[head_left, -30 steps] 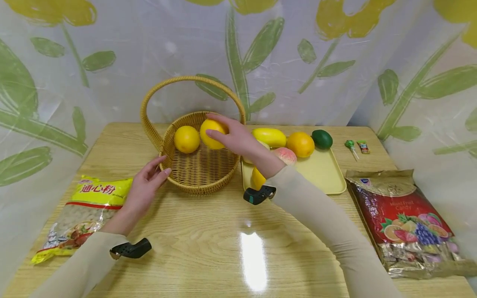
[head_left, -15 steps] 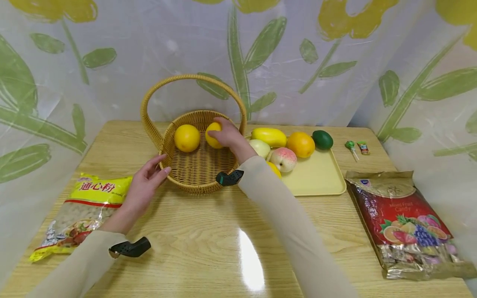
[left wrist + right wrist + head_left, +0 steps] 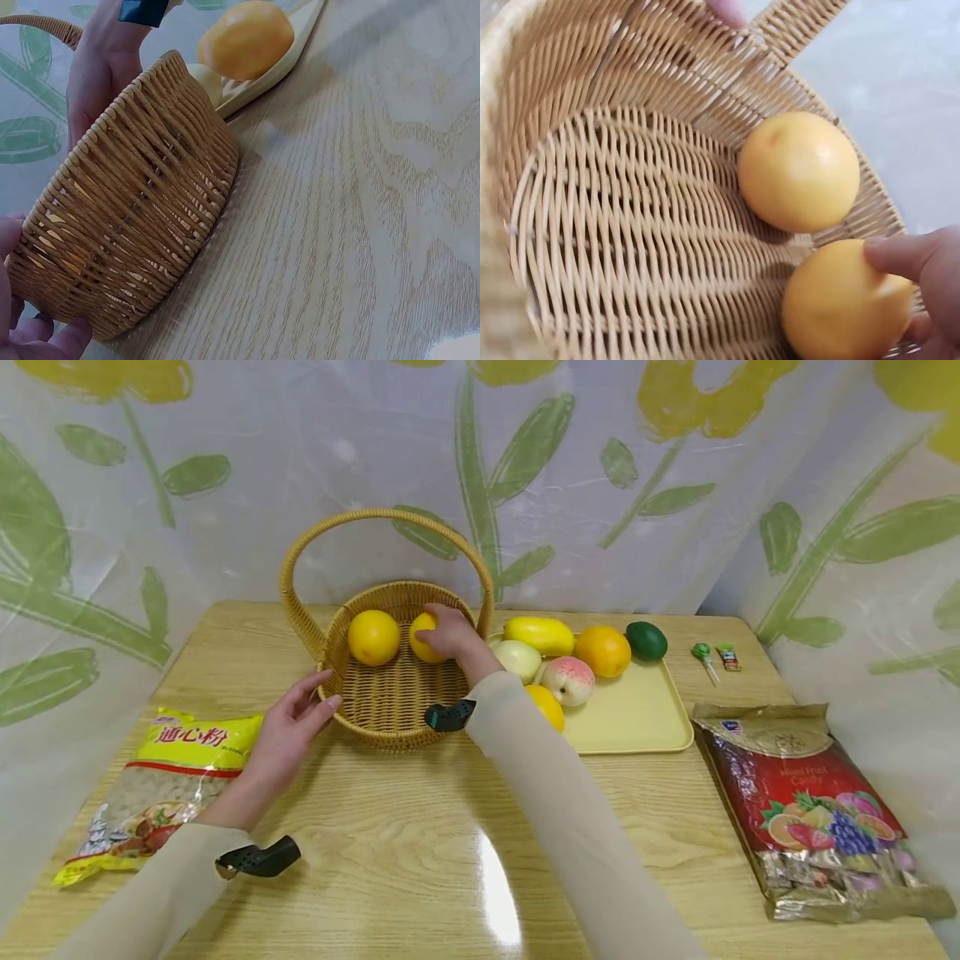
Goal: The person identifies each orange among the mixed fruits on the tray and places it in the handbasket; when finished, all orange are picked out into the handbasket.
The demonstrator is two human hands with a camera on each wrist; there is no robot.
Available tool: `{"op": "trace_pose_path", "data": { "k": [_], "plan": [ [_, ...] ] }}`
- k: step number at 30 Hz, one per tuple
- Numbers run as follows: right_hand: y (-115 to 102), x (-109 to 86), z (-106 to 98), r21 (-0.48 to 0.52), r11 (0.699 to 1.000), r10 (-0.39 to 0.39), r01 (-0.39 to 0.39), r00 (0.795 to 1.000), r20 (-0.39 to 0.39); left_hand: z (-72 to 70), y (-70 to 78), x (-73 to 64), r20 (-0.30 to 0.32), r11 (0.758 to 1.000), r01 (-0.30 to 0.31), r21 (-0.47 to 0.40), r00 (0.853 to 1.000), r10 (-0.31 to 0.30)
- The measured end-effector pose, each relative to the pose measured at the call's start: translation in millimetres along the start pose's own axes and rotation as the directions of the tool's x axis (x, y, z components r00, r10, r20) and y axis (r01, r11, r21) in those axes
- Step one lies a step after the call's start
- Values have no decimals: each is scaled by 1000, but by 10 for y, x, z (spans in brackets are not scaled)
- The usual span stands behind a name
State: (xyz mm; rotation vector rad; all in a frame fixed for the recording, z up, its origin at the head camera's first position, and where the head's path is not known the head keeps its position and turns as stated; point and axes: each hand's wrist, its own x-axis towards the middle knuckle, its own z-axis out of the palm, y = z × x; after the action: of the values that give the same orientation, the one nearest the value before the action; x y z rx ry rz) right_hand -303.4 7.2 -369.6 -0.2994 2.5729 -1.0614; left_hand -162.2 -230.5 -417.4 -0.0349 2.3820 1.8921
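A wicker basket (image 3: 386, 702) with a tall arched handle stands at the back of the table. Inside it, one orange (image 3: 373, 637) lies on the left. My right hand (image 3: 456, 635) reaches over the right rim and holds a second orange (image 3: 840, 304) low in the basket, thumb on its upper side. Both oranges lie close together in the right wrist view. My left hand (image 3: 296, 718) grips the basket's left rim near the handle base. In the left wrist view its fingertips (image 3: 71, 337) press the outer wicker wall, and another finger laps over the rim.
Right of the basket, a yellow tray (image 3: 637, 718) bears a banana-like fruit (image 3: 538, 636), a peach (image 3: 568, 682), oranges and more fruit. A lollipop (image 3: 705, 660) and small candy (image 3: 728, 657) lie beyond. Bags of pasta (image 3: 168, 789) and fruit candy (image 3: 813, 810) flank the table.
My right hand has carried the second orange down into the basket, moving slightly left in the last half second. My left hand stays at the rim.
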Motion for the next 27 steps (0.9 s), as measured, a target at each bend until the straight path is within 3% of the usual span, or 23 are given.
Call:
{"op": "trace_pose_path", "data": {
  "k": [5,18,27],
  "plan": [
    [-43,-28,-32,-178,984,0,9,999,49,7,-15,-6,-7,1000,1,1,1000,-1],
    [14,15,-16,-130,991,-13,17,999,30,36,2,-2,-5,1000,-7,-24,1000,7],
    [-95,-35,-67,-288,954,-73,88,995,61,24,-8,-7,0,1000,1,-8,1000,-1]
  ]
}}
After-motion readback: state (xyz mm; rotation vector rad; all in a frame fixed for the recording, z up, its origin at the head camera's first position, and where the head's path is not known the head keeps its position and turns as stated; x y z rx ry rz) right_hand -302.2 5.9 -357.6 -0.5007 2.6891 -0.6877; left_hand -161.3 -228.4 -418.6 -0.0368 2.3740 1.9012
